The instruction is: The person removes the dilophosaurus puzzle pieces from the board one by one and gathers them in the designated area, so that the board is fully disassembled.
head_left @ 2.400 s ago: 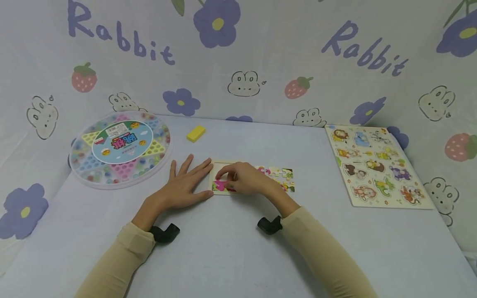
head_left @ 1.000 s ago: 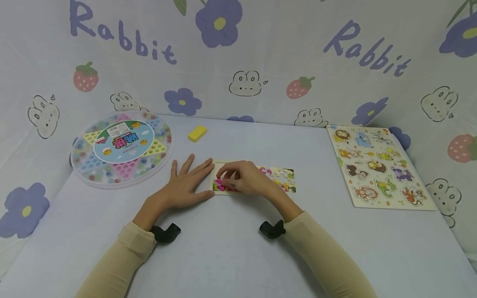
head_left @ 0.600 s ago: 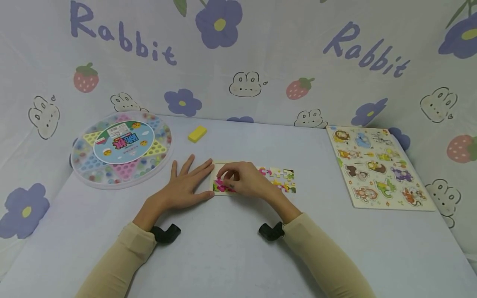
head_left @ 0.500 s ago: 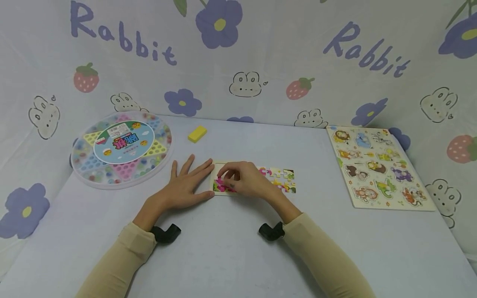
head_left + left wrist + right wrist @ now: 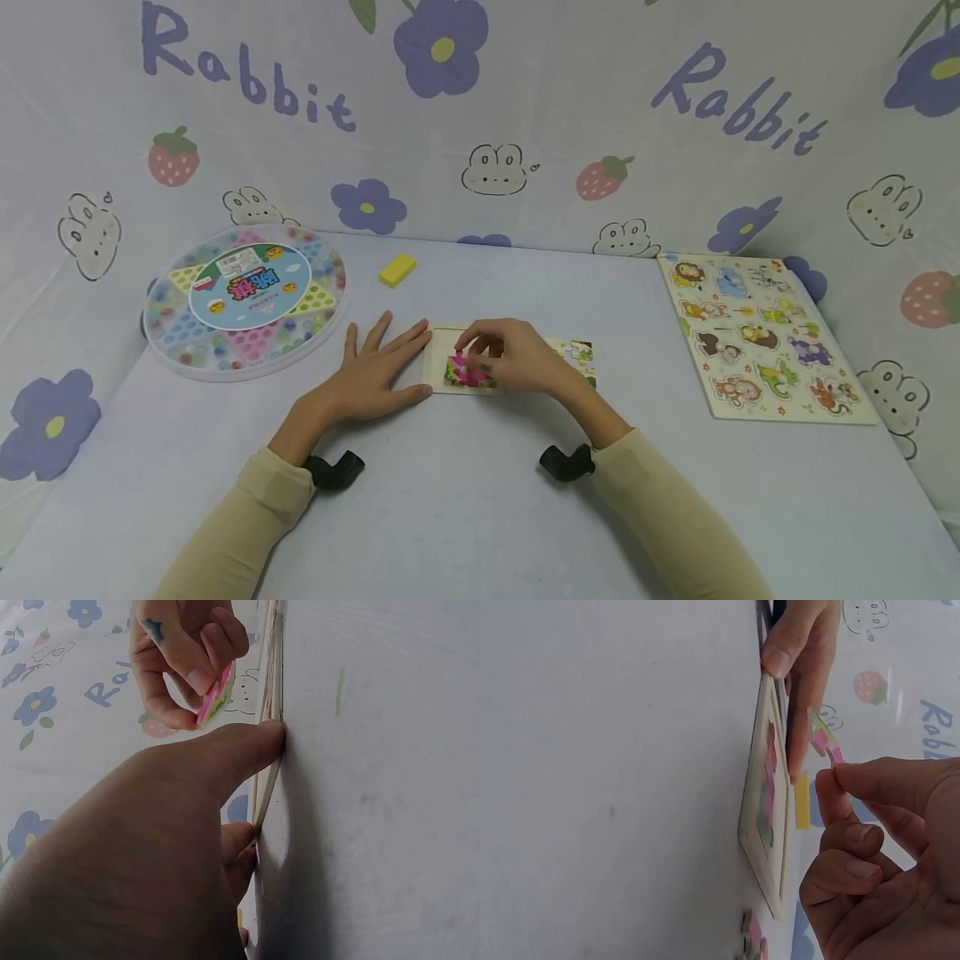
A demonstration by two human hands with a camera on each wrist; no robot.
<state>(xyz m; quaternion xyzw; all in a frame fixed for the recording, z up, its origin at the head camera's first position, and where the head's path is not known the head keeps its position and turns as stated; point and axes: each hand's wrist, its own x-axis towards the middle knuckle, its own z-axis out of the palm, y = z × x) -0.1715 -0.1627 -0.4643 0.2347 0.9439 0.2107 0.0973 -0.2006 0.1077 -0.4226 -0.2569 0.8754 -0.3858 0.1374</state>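
Note:
My right hand (image 5: 513,354) pinches a pink-and-green jigsaw piece (image 5: 823,740) between thumb and fingertips, lifted above a pale wooden puzzle tray (image 5: 441,342). More pink and green pieces (image 5: 768,787) lie inside the tray in the right wrist view; the right hand partly covers them from the head view. At the tray's left end my left hand (image 5: 371,375) lies spread, its thumb and fingertips touching the frame. The left wrist view shows the held piece (image 5: 217,696) tilted, clear of the tray. Loose jigsaw pieces (image 5: 582,354) lie just right of the tray, partly behind the right hand.
A round marble board game (image 5: 247,350) lies at the left. Behind the left hand sits a yellow block (image 5: 397,269). A large animal puzzle board (image 5: 750,358) is at the right. A printed cloth (image 5: 525,100) hangs along the table's back.
My right hand, low over the tray's left part before, has risen slightly and shifted right, taking the pink-and-green jigsaw piece up with it. The left hand has stayed in place.

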